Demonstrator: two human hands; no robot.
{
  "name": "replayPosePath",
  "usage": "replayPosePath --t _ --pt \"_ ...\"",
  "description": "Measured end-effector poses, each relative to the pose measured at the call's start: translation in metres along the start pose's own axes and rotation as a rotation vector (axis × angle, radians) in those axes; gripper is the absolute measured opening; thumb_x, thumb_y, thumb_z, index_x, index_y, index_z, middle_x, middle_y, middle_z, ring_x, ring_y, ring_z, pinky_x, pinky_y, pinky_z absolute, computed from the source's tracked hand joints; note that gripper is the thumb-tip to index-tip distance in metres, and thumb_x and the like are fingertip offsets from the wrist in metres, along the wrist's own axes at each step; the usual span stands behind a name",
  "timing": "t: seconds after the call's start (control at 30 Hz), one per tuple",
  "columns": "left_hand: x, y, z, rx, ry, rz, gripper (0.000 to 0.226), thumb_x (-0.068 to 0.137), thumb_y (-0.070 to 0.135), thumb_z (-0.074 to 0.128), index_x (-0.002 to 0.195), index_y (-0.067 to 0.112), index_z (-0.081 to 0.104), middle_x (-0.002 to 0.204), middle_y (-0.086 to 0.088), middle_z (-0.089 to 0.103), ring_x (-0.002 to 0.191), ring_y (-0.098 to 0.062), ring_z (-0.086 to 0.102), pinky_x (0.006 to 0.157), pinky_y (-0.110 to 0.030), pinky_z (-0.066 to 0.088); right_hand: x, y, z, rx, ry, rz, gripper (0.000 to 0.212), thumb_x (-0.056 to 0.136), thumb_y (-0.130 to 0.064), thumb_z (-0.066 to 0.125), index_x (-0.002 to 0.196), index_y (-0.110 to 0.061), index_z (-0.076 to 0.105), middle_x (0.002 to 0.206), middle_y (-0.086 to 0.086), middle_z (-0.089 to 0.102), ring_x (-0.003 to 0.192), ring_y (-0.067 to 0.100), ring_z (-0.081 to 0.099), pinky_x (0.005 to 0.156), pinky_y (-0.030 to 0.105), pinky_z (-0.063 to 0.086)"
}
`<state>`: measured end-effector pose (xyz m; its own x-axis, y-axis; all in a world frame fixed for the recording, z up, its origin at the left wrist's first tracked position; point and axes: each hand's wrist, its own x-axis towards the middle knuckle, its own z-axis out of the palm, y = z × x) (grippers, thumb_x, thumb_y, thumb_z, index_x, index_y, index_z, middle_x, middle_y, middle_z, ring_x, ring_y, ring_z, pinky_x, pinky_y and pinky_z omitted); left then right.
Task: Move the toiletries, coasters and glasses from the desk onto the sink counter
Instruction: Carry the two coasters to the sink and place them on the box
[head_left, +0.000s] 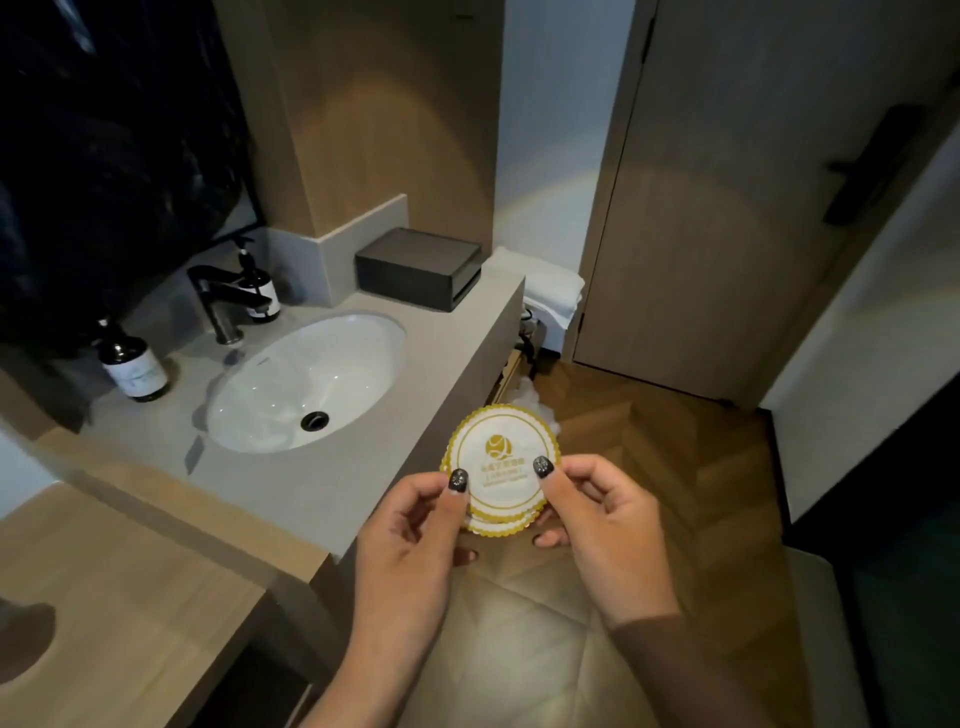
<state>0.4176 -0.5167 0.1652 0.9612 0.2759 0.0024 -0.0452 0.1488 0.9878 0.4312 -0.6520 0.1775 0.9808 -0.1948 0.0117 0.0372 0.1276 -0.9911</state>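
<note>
Head view: a small stack of round white paper coasters with scalloped gold rims (503, 470) is pinched between thumb and fingers by both the left hand (410, 540) and the right hand (602, 525), just off the front edge of the grey stone bench (332, 488) (beside the white oval basin (306, 384)). The stack should be carried level over that edge and laid flat on bare stone.

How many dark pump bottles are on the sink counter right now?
2. One dark pump bottle with a white label stands left of the basin; the other dark pump bottle stands behind the black faucet, partly hidden.
</note>
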Motion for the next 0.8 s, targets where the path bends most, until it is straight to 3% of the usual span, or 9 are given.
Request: replayPosePath --t 0.27,0.47,0.8 --pt "0.097 -0.019 0.025 0.019 -0.003 -0.045 0.009 0.089 0.009 0.061 0.084 0.011 0.068 0.070 -0.001 0.069 0.060 -0.006 0.059 0.048 -0.020 0.050 0.093 0.011 0.013 -0.022 0.002 0.063 0.007 0.087 0.000 0.061 0.082 -0.002 0.065 0.060 0.003 0.064 0.047 0.010 0.057 0.041 0.021 0.049" --pt "0.190 -0.013 0.041 0.031 -0.020 -0.018 0.009 0.090 0.009 0.060 0.086 0.010 0.068 0.063 0.006 0.069 0.057 -0.001 0.060 0.050 -0.018 0.051 0.175 0.006 0.034 -0.061 -0.058 0.093 0.008 0.088 -0.008 0.062 0.084 -0.004 0.066 0.065 0.008 0.070 0.054 0.014 0.063 0.045 0.020 0.048" --pt "0.284 -0.024 0.062 0.126 0.011 -0.036 0.009 0.089 0.011 0.061 0.088 0.013 0.069 0.076 0.001 0.071 0.065 -0.002 0.065 0.053 -0.018 0.054 0.277 0.021 0.053 -0.079 -0.081 0.113 0.010 0.088 -0.012 0.062 0.085 -0.007 0.070 0.074 0.017 0.071 0.060 0.020 0.066 0.051 0.024 0.053"
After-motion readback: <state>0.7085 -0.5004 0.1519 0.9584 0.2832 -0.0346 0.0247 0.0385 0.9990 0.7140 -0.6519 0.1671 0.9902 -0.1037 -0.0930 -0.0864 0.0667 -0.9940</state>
